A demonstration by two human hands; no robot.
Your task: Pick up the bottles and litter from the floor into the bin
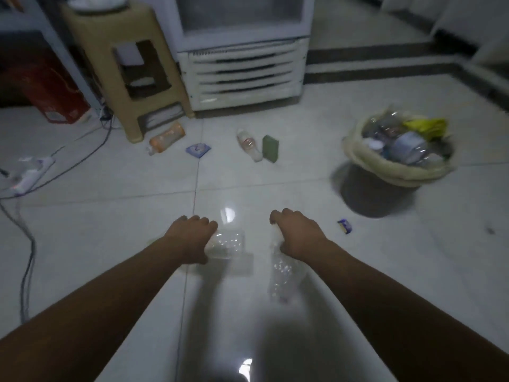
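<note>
My left hand [191,235] grips a clear plastic bottle [225,244] low over the tiled floor. My right hand [297,234] is closed around the neck of a second clear bottle [283,277] that hangs down toward me. The bin [366,164], lined with a pale bag and heaped with bottles and a yellow wrapper, stands to the right. Farther off on the floor lie an orange-labelled bottle [166,137], a blue wrapper [198,150], a clear bottle with a red label [249,146], a green box [270,148] and a small blue wrapper [344,226].
A white fridge [242,75] and a tan plastic stool [129,67] stand at the back. A red box [52,92] sits under a shelf at the left. A power strip [30,175] and cables [26,260] trail over the left floor.
</note>
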